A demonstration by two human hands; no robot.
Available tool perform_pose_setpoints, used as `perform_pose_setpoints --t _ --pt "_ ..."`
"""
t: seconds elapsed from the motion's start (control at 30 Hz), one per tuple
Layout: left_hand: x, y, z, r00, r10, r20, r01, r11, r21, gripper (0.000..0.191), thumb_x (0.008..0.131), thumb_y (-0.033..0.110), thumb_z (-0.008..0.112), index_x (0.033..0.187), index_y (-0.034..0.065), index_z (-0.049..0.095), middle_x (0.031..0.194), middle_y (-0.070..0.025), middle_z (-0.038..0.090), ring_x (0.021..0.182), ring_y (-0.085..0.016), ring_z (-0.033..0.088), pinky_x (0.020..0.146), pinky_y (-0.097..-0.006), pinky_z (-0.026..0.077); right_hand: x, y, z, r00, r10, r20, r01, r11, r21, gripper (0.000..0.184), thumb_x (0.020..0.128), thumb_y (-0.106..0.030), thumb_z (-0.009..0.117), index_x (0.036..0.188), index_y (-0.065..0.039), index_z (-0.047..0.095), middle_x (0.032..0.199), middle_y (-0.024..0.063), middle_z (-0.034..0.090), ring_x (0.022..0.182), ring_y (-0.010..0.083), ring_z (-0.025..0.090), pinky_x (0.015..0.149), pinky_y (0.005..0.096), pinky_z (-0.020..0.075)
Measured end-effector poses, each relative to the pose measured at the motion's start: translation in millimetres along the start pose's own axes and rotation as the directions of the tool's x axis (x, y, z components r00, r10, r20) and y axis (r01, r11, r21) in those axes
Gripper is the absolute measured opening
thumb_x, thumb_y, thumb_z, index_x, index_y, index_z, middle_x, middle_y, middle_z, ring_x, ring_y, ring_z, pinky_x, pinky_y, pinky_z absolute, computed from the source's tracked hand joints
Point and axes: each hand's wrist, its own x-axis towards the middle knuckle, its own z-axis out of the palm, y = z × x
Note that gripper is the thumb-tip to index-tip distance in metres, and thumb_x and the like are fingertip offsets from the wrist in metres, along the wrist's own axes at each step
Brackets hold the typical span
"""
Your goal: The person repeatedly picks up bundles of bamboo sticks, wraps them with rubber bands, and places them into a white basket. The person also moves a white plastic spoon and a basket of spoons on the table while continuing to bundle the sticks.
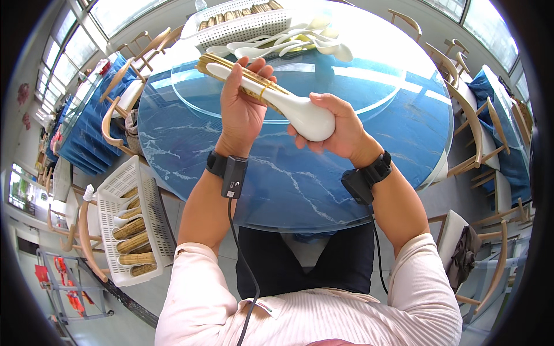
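Both hands hold one bundle above the table: tan chopsticks (207, 63) with a white soup spoon (309, 119) lying along them. A thin yellowish band (264, 89) passes around the spoon handle and the sticks. My left hand (243, 110) cradles the handle end, its thumb on the near side and fingers behind. At the other end, my right hand (348, 127) grips the spoon's bowl, with the thumb on its upper edge. The bundle tilts, its chopstick ends toward the far left. Part of the sticks is hidden behind the spoon.
Loose white spoons (290, 41) lie in a pile across the blue round table (285, 186). Behind them stands a white perforated basket (246, 30) of bundles. Another white basket (166, 238), holding similar bundles, is at my left. Wooden chairs (469, 116) surround the table.
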Motion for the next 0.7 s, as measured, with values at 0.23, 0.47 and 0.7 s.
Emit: perform_pose_setpoints --t 0.23,0.47,0.7 --pt "8.7 20.0 -12.0 0.987 0.075 -0.142 -0.092 0.989 -0.12 0.023 0.099 0.004 0.072 0.104 0.0134 0.052 0.082 0.0004 0.059 0.075 -0.011 0.061 0.077 -0.031 0.056 7.6 18.3 19.9 0.984 -0.095 -0.151 0.021 0.903 -0.429 0.079 0.093 -0.043 0.081 0.144 0.012 0.057 0.101 0.0183 0.075 0.075 0.0217 0.078 0.045 0.026 0.0546" --pt "10.1 9.4 -4.2 0.978 0.149 -0.148 -0.165 0.98 -0.108 0.03 0.095 0.013 0.079 0.107 0.015 0.052 0.085 -0.0009 0.058 0.074 -0.015 0.062 0.071 -0.0369 0.057 7.5 20.1 13.1 0.972 -0.129 -0.195 0.022 0.882 -0.471 0.065 0.095 -0.042 0.075 0.127 0.013 0.064 0.093 0.0164 0.074 0.069 0.0179 0.076 0.042 0.0236 0.0513" --pt "34.1 42.7 -62.6 0.913 0.347 -0.213 -0.353 0.935 0.007 0.031 0.108 0.041 0.068 0.093 0.016 0.057 0.083 0.0008 0.06 0.074 -0.019 0.066 0.069 -0.0465 0.062 9.5 27.9 -1.6 0.96 -0.107 -0.258 -0.031 0.876 -0.481 0.071 0.101 -0.05 0.068 0.13 0.014 0.059 0.093 0.016 0.071 0.066 0.0127 0.073 0.04 0.0204 0.0514"
